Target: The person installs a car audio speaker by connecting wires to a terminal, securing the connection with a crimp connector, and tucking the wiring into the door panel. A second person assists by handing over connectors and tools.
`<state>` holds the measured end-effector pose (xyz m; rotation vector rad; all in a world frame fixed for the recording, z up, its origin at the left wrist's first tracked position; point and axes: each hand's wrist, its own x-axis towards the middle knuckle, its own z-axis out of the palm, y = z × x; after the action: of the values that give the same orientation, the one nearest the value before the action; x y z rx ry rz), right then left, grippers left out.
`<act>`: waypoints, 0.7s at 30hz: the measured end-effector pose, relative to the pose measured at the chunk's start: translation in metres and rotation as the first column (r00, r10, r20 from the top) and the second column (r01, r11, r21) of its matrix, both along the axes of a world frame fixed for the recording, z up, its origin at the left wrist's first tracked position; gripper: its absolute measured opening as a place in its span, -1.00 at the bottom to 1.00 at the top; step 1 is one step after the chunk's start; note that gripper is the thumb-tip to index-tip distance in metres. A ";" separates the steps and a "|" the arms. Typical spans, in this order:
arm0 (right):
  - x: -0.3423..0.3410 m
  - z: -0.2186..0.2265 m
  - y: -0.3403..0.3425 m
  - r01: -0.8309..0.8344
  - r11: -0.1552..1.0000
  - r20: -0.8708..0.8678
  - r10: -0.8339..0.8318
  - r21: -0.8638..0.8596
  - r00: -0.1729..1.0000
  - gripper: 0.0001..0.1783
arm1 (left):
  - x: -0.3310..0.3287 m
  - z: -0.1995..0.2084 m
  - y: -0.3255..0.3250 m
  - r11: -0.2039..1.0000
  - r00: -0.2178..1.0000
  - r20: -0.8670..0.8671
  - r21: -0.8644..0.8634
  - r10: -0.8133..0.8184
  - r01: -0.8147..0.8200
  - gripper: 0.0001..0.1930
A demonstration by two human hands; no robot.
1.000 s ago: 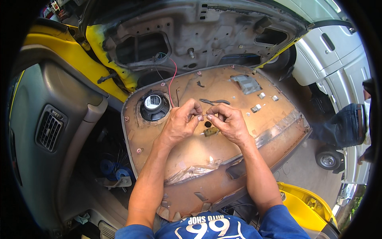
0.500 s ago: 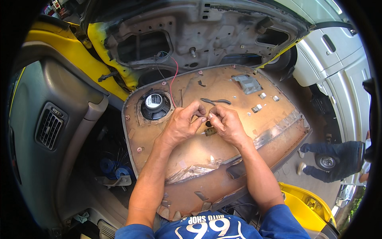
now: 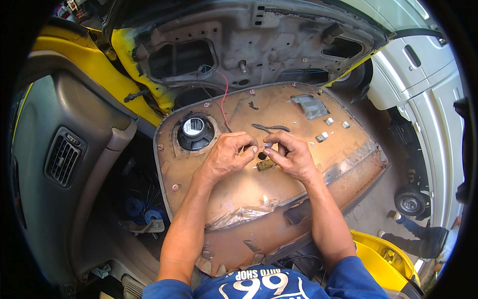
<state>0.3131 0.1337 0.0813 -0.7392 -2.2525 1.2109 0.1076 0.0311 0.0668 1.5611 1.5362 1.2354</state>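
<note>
My left hand is closed in a pinch on a thin wire, whose end shows between my fingertips. A red wire and a dark wire run down from the car door to this hand. Close on its right, my right hand pinches a small greyish piece, too small to name, against the wire's tip. Both hands are above a brown door panel, lying with its back side up. Beneath the right fingers is a small tan, roll-like object. Dark-handled pliers rest just beyond the hands.
A round black speaker sits in the panel's left part. Small metal clips lie on the right. Behind stands the bare grey door; a dashboard rises at left. A white vehicle and a walking person are at right.
My right fingers have shifted slightly and spread from the left fingertips, showing the wire end and small piece between them. The person at right has moved toward the lower edge.
</note>
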 end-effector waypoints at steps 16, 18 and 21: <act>-0.012 -0.006 -0.008 -0.040 0.992 0.182 0.018 0.117 0.983 -0.82 | 0.004 -0.005 0.001 0.996 0.998 -0.066 0.085 -0.007 0.012 -0.90; -0.013 -0.008 -0.010 -0.025 0.995 0.228 0.001 0.099 0.974 -0.78 | 0.004 -0.007 0.001 0.995 0.996 -0.087 0.094 -0.005 0.014 -0.90; -0.016 -0.014 -0.013 0.013 1.000 0.259 -0.007 -0.020 0.966 -0.75 | 0.005 -0.010 0.002 0.993 0.997 -0.082 0.119 0.001 0.009 -0.89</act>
<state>0.2974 0.1207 0.0675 -0.9653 -2.4437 1.1944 0.1126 0.0328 0.0572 1.7098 1.5332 1.2968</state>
